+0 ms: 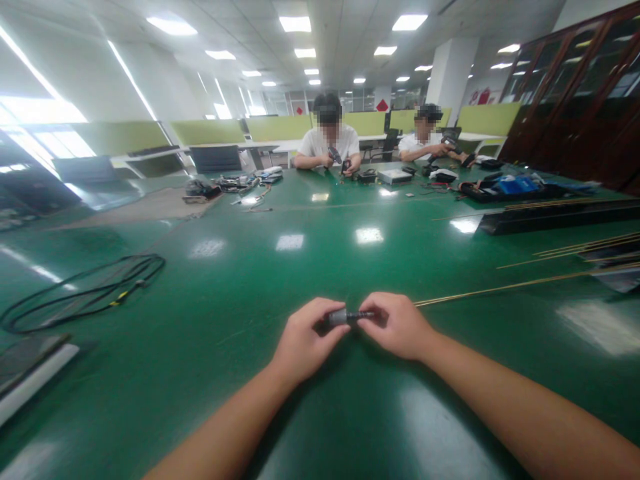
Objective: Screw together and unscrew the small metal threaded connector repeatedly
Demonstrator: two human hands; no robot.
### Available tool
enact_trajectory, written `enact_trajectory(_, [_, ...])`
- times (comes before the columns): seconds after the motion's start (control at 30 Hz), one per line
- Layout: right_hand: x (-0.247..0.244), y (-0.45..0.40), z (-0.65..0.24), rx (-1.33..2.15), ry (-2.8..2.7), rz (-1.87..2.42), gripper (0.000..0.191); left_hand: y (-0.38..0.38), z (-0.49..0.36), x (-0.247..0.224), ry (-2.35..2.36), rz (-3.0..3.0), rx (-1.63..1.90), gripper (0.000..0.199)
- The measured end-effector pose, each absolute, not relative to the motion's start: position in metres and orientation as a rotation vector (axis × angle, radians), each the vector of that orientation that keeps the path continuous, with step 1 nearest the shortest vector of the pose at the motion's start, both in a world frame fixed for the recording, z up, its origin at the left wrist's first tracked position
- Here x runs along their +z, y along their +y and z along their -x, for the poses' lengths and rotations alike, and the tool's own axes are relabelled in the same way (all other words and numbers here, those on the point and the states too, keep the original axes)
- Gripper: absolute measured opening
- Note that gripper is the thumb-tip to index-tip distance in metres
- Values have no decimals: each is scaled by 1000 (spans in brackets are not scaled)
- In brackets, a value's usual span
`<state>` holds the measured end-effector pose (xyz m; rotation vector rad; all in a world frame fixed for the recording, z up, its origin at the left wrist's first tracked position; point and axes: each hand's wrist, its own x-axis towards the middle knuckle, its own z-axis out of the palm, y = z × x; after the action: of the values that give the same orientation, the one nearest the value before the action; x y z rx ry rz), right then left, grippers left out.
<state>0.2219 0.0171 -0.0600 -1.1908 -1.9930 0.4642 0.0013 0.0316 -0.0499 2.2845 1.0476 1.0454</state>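
Note:
My left hand (311, 337) is closed around the grey body of a small cylindrical part (339, 317), thumb on the near side and fingers on the far side. From that body a thin, dark, ridged shaft (354, 315) points to the right. The fingertips of my right hand (397, 323) pinch the shaft's far end, partly covering it. The part lies roughly level between both hands, just over the green table (280, 280). Its exact kind is too small to make out.
Thin brass-coloured rods (465, 293) reach in from the right, near a long black channel (555, 217). A coiled black cable (100, 293) lies left. Across the table, two people (327, 143) handle tools amid parts, beside a black tray (520, 190).

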Motion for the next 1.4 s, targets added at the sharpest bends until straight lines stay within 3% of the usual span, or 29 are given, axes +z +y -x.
enact_trajectory(1.4, [-60,24,-231,484,-1879,1254,7,38,1,-45,1221,-2160,1087,24])
